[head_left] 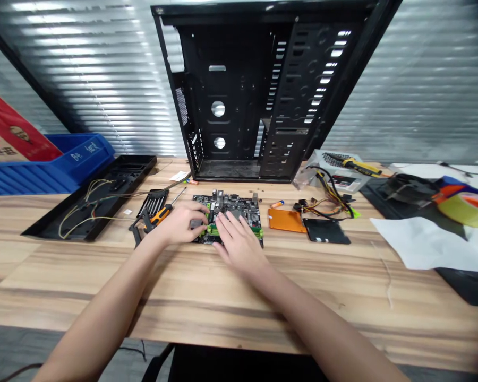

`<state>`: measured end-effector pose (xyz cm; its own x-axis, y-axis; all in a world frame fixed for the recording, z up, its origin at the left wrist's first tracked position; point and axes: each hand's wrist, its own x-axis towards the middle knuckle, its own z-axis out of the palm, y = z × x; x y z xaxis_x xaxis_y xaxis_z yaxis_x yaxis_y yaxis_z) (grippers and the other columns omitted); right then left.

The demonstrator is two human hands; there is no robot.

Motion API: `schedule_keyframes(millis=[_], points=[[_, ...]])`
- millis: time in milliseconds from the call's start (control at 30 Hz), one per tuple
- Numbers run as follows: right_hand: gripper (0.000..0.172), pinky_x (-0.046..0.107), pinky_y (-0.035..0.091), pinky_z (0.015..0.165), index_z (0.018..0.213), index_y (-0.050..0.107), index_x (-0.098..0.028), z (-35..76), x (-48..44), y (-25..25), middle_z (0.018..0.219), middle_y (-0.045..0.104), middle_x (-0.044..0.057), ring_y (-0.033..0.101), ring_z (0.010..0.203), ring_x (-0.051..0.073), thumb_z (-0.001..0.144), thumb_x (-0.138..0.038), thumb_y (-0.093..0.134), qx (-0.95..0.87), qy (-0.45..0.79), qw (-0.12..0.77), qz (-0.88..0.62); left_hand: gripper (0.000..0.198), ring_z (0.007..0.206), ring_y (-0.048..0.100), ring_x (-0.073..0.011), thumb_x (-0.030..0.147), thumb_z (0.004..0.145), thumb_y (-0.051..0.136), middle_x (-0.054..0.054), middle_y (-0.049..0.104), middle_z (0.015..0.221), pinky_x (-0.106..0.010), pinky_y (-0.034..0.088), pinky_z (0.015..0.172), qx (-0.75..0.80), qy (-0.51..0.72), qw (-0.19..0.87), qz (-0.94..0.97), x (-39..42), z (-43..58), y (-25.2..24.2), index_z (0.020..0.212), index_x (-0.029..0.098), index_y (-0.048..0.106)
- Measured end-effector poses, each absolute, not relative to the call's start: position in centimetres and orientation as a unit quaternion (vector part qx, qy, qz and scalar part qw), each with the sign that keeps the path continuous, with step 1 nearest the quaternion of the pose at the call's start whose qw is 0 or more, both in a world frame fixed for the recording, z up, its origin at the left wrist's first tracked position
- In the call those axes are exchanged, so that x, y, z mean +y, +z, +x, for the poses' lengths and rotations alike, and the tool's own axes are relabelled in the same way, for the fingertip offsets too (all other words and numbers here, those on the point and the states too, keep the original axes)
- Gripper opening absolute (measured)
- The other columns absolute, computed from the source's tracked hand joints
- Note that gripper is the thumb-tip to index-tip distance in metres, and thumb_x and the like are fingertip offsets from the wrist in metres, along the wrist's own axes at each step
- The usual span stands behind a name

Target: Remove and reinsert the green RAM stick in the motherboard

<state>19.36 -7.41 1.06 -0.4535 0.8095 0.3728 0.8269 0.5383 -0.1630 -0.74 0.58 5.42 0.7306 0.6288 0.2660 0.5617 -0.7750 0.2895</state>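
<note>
A black motherboard [227,212] with bright green memory slots sits on a tabletop [223,313] of pale wood streaked with brown grain. Beside it are an orange plate [287,220] and a screwdriver [161,215] with an orange-and-black handle. Behind rises a black computer case [239,95], against a wall [83,90] of silvery-white horizontal stripes. Off to the left stands a blue plastic bin [63,170], with a red-and-tan carton [11,127] behind it.

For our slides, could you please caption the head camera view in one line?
Left hand and right hand on a motherboard before a black PC case on a wooden workbench.
</note>
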Motion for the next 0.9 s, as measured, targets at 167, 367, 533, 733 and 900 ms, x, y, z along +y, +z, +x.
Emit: schedule_keyframes(millis=[167,367,533,733,900], points=[[0.055,0.047,0.022,0.115,0.144,0.038,-0.011,19.10,-7.46,0.72,0.149,0.036,0.010,0.030,0.139,0.026,0.098,-0.040,0.033,-0.855,-0.020,0.200,-0.478,0.015,0.100,0.061,-0.0226,0.026,0.080,0.058,-0.008,0.066,0.108,-0.038,0.046,0.094,0.335,0.159,0.091,0.924,0.37,-0.55,5.53,0.079,0.019,0.072],[0.056,0.048,0.023,0.114,0.144,0.038,-0.011,19.07,-7.51,0.57,0.149,0.036,0.011,0.031,0.138,0.026,0.097,-0.041,0.034,-0.856,-0.024,0.194,-0.478,0.014,0.103,0.060,-0.0229,0.024,0.079,0.059,-0.008,0.065,0.110,-0.038,0.045,0.097,0.340,0.138,0.092,0.926,0.43,-0.69,5.29,0.079,0.020,0.072],[0.055,0.048,0.023,0.114,0.144,0.038,-0.011,19.01,-7.47,0.36,0.149,0.037,0.010,0.033,0.137,0.026,0.097,-0.039,0.036,-0.857,-0.032,0.195,-0.476,0.015,0.105,0.059,-0.0222,0.022,0.080,0.057,-0.007,0.064,0.113,-0.037,0.044,0.098,0.345,0.129,0.098,0.924,0.25,-0.61,5.50,0.081,0.019,0.072],[0.054,0.047,0.021,0.114,0.142,0.041,-0.011,18.81,-7.36,0.19,0.148,0.039,0.010,0.033,0.137,0.026,0.097,-0.040,0.038,-0.852,-0.019,0.194,-0.485,0.015,0.105,0.059,-0.0216,0.022,0.081,0.056,-0.007,0.064,0.113,-0.036,0.044,0.098,0.349,0.126,0.106,0.923,0.04,-0.51,5.69,0.081,0.019,0.071],[0.061,0.049,0.019,0.115,0.142,0.040,-0.009,18.57,-7.47,0.58,0.148,0.039,0.011,0.032,0.138,0.027,0.094,-0.047,0.043,-0.853,-0.003,0.183,-0.489,0.015,0.104,0.059,-0.0218,0.022,0.081,0.056,-0.008,0.065,0.112,-0.036,0.044,0.098,0.348,0.128,0.109,0.922,0.07,-0.47,5.60,0.081,0.018,0.071]])
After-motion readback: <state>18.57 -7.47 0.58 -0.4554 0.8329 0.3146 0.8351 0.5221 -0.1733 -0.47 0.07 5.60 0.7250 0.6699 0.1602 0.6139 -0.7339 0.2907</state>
